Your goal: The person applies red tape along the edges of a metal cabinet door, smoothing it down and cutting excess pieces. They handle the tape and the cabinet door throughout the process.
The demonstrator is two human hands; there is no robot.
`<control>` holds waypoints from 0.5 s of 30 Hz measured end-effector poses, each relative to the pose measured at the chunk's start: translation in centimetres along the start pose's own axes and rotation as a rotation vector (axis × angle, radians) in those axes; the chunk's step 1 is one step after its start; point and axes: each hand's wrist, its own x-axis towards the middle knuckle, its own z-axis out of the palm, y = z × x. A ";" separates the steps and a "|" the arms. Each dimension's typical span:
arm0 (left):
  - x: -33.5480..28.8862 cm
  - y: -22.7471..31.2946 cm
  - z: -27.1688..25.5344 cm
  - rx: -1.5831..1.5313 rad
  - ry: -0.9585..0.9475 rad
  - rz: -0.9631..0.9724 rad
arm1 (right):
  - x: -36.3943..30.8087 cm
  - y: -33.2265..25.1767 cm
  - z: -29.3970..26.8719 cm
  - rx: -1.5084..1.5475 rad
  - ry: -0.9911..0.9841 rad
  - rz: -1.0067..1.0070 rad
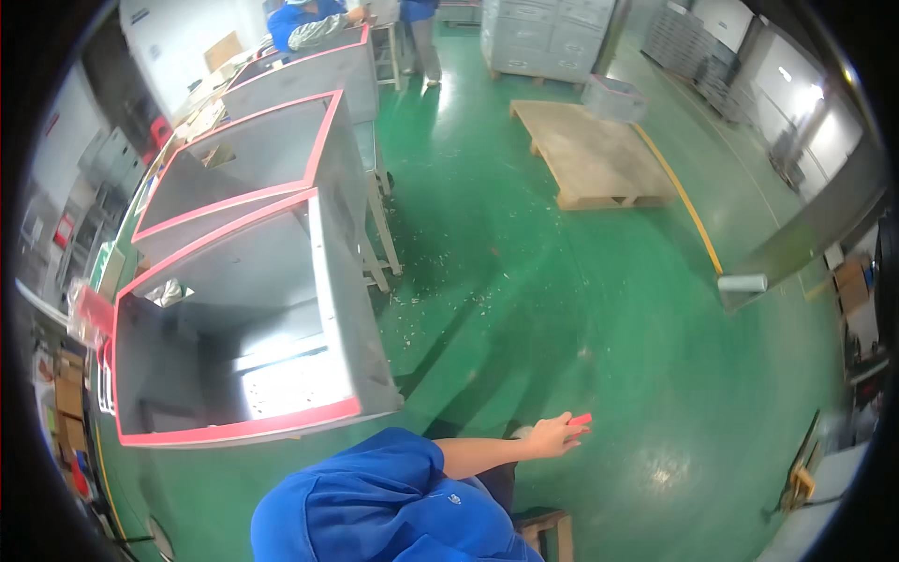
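My left hand (552, 437) reaches out to the right across the front of my body, over the green floor. Its fingers are closed around a small red object (580, 420), whose end sticks out past them; its exact kind is too small to make out. The hand is well apart from the nearest grey box-shaped cabinet shell (361, 309), which stands open to my left with red strips along its rim. Some crumpled clear plastic (169, 293) shows at that shell's left side. My right hand is not in view.
More red-edged grey shells (328, 140) line up behind on stands. A co-worker in blue (304, 23) leans over the farthest one, with another person (421, 42) standing nearby. A wooden pallet (599, 159) lies ahead, and a wooden stool (560, 536) is close beside me. White scraps litter the floor.
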 end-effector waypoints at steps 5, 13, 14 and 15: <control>11.5 -4.5 -2.1 0.054 0.172 -0.235 | 15.5 -10.6 1.0 -0.041 -0.079 -0.178; 19.7 -13.4 -16.6 0.182 0.685 -0.598 | 41.8 -41.1 2.4 0.085 -0.272 -0.577; 20.5 -14.6 -17.8 0.187 0.718 -0.623 | 44.1 -46.3 3.2 0.038 -0.228 -0.682; 21.2 -16.0 -19.1 0.200 0.749 -0.649 | 45.7 -50.9 4.6 -0.002 -0.189 -0.784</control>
